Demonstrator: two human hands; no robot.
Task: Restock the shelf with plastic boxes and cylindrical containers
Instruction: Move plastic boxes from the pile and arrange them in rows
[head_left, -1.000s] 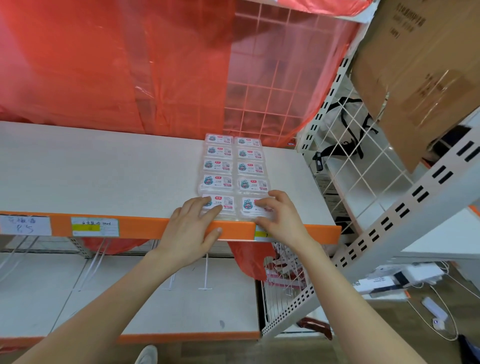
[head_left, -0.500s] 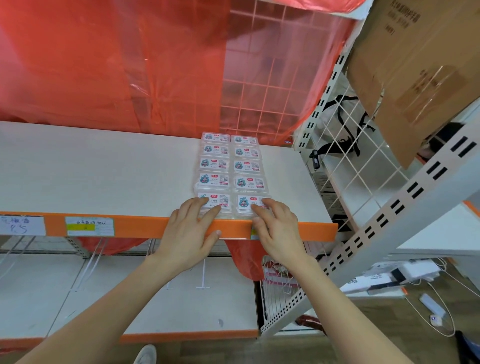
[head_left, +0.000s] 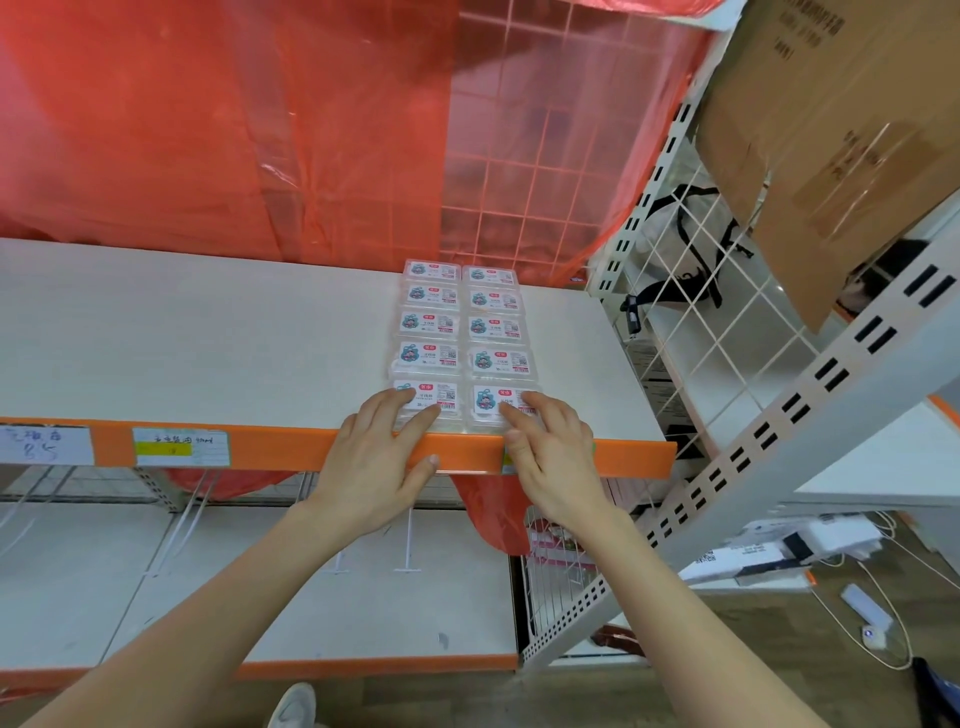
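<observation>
On the right of the shelf (head_left: 208, 338), plastic boxes (head_left: 431, 323) are laid in two rows running back; the front pair is touched by the left hand (head_left: 374, 467) and right hand (head_left: 550, 457), fingers laid loosely on top, nothing gripped, seemingly to square them with the orange edge (head_left: 260, 447).

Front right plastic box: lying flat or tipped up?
Flat: the front right plastic box lies label-up on the shelf, aligned with the boxes behind; the right hand touches it.

Back: red translucent plastic sheet (head_left: 208, 130), hanging, creased.
Top right corner: brown cardboard box (head_left: 841, 130), tilted.
Floor, right: white oblong device (head_left: 865, 605) on a cable.
Floor, bottom edge: white shoe toe (head_left: 293, 704).
</observation>
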